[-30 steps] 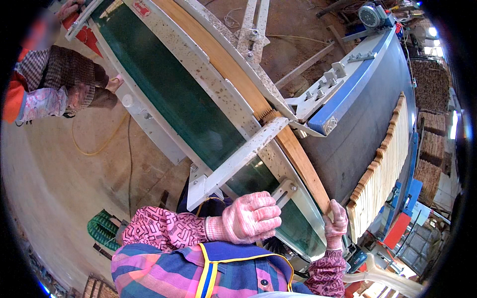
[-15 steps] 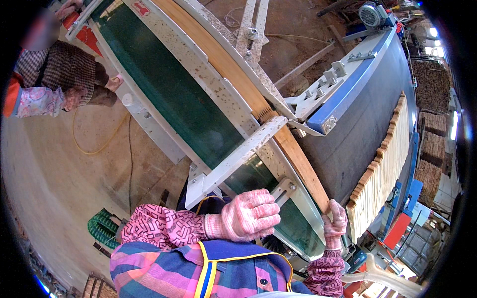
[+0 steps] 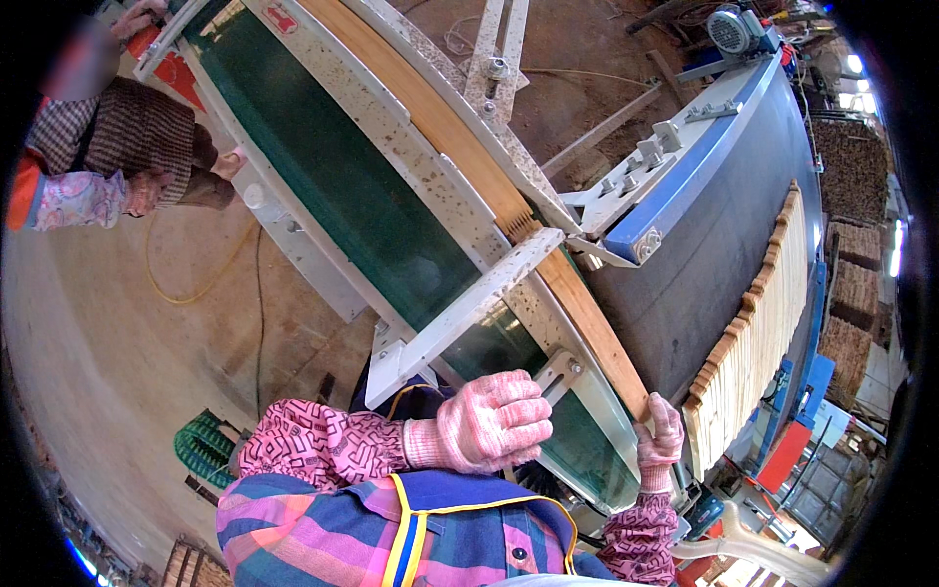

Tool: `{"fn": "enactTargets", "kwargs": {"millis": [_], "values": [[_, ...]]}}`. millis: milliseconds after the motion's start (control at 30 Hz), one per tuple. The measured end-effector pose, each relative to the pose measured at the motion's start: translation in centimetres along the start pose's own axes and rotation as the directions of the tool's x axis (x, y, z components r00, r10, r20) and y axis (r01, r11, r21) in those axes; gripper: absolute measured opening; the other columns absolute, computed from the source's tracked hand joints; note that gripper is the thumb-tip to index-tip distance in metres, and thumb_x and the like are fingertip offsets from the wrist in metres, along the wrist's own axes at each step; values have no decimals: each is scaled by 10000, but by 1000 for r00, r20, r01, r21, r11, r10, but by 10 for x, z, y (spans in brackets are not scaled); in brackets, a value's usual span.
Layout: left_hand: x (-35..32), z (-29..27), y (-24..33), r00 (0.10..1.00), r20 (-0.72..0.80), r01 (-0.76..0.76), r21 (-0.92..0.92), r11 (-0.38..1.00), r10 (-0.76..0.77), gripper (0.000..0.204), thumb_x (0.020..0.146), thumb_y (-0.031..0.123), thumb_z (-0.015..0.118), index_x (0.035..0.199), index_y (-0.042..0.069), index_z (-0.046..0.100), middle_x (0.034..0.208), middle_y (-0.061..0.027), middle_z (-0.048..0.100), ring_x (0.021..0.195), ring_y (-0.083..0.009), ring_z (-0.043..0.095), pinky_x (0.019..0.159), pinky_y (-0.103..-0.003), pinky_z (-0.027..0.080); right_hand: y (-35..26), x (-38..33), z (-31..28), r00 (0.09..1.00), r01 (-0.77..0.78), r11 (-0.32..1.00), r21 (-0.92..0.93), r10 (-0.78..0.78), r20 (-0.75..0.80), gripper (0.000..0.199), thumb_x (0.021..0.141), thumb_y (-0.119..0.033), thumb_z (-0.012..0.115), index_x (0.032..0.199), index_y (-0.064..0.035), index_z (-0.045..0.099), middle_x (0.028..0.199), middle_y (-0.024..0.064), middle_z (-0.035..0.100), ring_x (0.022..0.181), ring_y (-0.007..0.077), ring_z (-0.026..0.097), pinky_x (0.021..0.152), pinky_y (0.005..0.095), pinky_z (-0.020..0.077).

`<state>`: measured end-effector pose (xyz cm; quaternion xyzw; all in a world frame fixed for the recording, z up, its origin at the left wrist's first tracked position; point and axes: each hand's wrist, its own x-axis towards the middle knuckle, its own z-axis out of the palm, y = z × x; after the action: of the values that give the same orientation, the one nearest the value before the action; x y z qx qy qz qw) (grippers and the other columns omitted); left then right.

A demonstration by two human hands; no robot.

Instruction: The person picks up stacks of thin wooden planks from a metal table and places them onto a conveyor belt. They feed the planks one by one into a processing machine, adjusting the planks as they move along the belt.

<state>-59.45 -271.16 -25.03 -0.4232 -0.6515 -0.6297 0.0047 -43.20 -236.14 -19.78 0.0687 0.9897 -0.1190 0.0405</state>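
Fingers of right hand [image 3: 660,435] curl onto near end of wooden strip [image 3: 587,323] lying along right edge of green conveyor belt [image 3: 372,220]. Left hand [image 3: 489,421] fisted, holding nothing visible. Strip looks light, thin, flexy; grip near the end.

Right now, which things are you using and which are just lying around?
In use:
- right hand gripping the end of the long wooden strip
- left hand closed in a fist near the green conveyor belt

Lying about:
- yellow hose on the floor
- green basket
- stacked wooden slats
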Motion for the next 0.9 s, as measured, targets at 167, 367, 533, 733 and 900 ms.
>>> {"fn": "enactTargets", "kwargs": {"millis": [167,367,533,733,900], "values": [[0,1,2,1000,4,1,-3,1000,-1,337,666,175,772,953,28,677,1010,-119,645,990,-309,631,898,-449,541,1,-1,1,1000,-1,1000,-11,1,-11,803,585,90,784,1333,-141,605,1205,137,652,1094,327,630,958,419,506],[0,0,4,1000,-7,-4,3,1000,4,327,665,174,770,943,32,670,1007,-112,638,991,-303,625,893,-441,540,1,-3,1,1000,16,1000,-5,-16,-20,775,601,91,763,1327,-134,608,1202,138,652,1089,327,630,957,416,505],[-1,-1,4,1000,-10,-2,-10,1000,2,332,654,173,770,936,32,666,1006,-107,634,995,-297,621,893,-436,538,2,-3,2,999,32,999,-32,-33,-31,789,575,53,779,1320,-136,602,1181,123,659,1079,323,633,954,422,493],[-1,-1,3,1000,-17,-21,-4,1000,21,349,657,176,773,954,30,663,1014,-110,634,973,-303,623,859,-439,545,4,-2,2,999,45,998,-48,-46,-27,767,586,58,770,1311,-129,606,1182,127,662,1083,322,634,950,424,494],[-5,3,3,999,-15,-50,9,999,50,354,691,198,777,983,29,668,1027,-120,640,941,-320,636,824,-454,557,-1,5,3,990,109,994,7,-108,-88,702,616,55,750,1290,-105,630,1165,136,677,1060,326,647,936,429,502]]}}
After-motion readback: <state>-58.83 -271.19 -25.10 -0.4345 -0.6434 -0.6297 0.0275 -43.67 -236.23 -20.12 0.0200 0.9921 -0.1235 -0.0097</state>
